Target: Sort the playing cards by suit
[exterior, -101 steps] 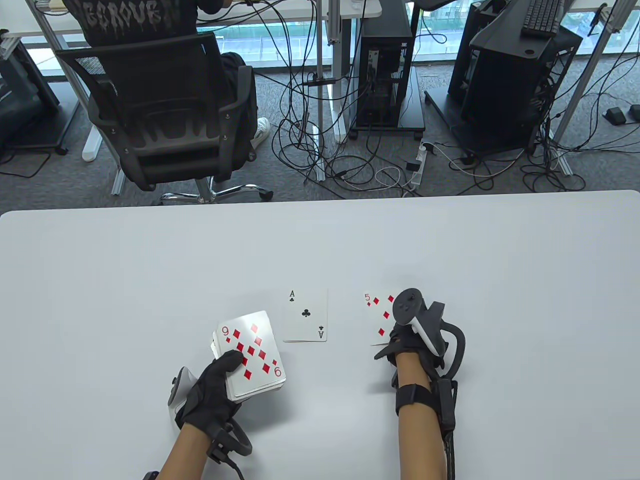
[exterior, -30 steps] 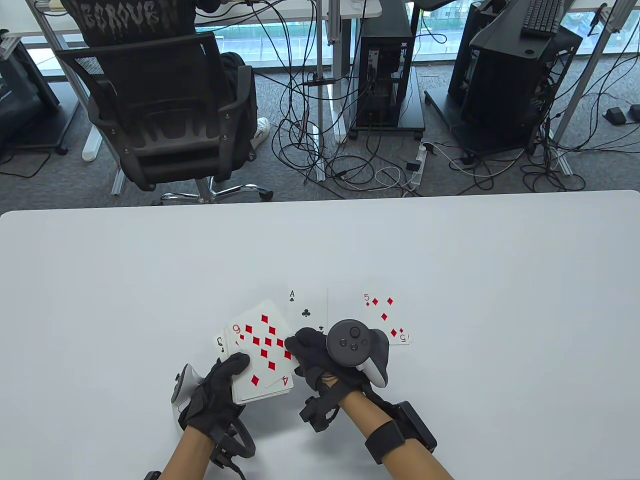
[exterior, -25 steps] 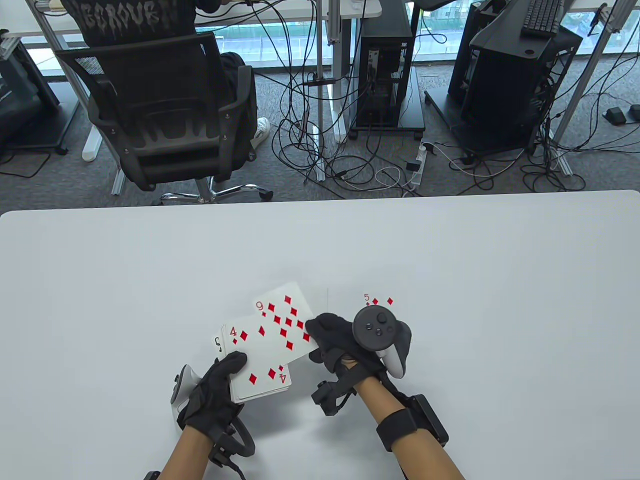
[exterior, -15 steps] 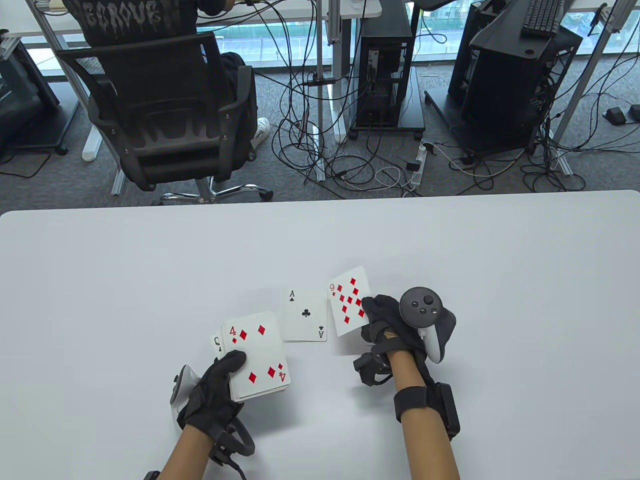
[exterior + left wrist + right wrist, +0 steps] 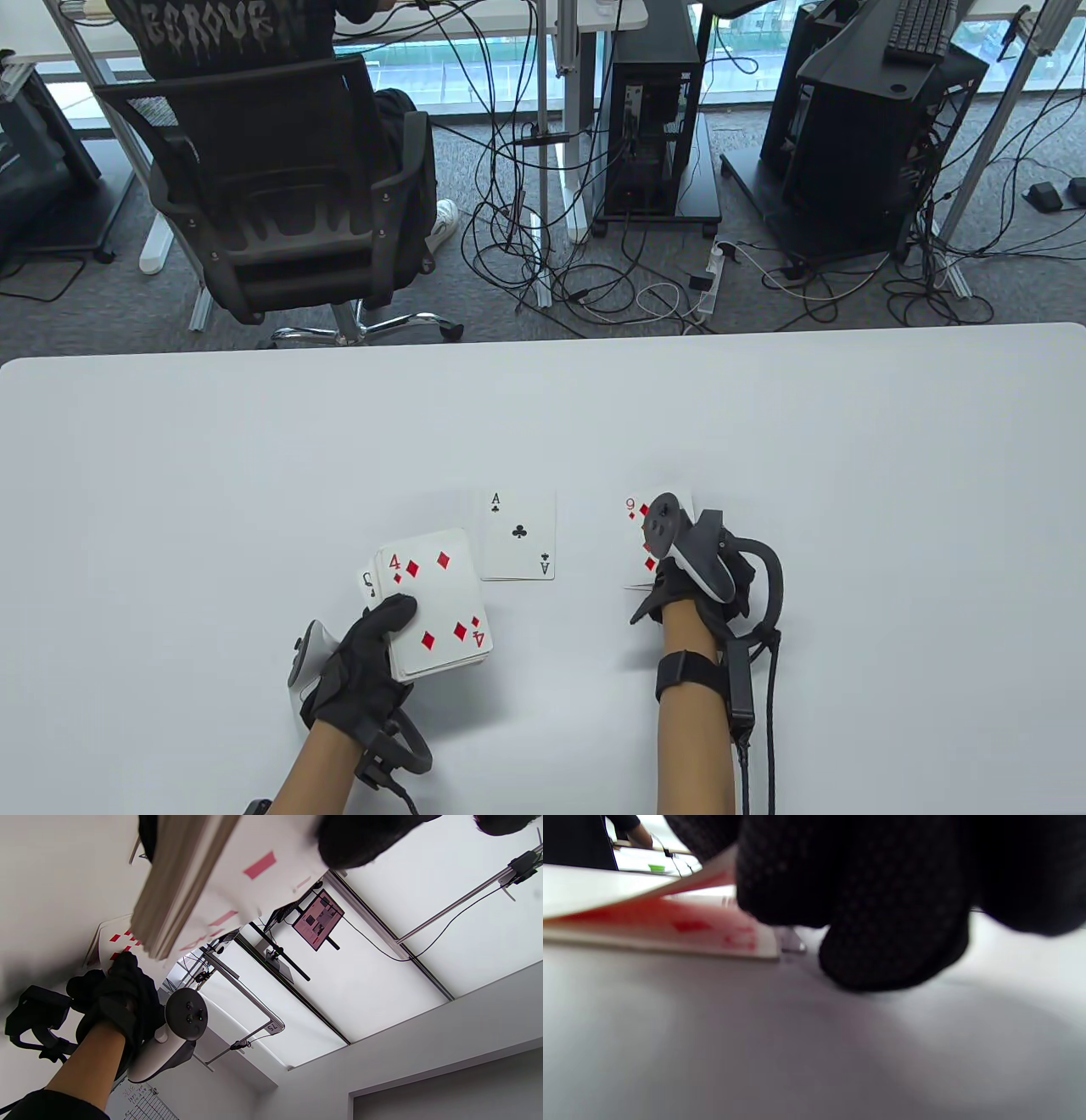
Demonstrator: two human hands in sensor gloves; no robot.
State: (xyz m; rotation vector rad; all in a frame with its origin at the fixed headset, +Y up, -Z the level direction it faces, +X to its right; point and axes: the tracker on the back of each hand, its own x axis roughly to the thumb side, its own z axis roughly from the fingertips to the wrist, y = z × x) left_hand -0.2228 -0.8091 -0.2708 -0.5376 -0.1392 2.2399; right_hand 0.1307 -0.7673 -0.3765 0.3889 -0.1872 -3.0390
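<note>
Now the white nine of diamonds card sits at the right-hand spot on the pale grey table, on the red-suit pile, mostly hidden under the black-gloved right hand. Beside it, just to the left, the white ace of clubs card lies flat and apart from the thick face-up deck, whose top card is a four of diamonds.

Judging by the layout, the step in hand is setting the nine down square on the diamonds pile. To do it well, the hand should lower the near edge flat and slide the fingers off without dragging the card sideways — otherwise the pile underneath skews.

From above, the right hand's fingers are hidden under the tracker, so the table view cannot say whether they pinch the card. The right wrist view settles part of it: a card is lifted at the near edge above the one below, a gloved fingertip rests on the table just beside it, and another appears to press on the raised card (blurred, so whether it pinches is unclear).

The left hand grips the deck, thumb curled over its face; the left wrist view shows the deck's stacked edge.
</note>
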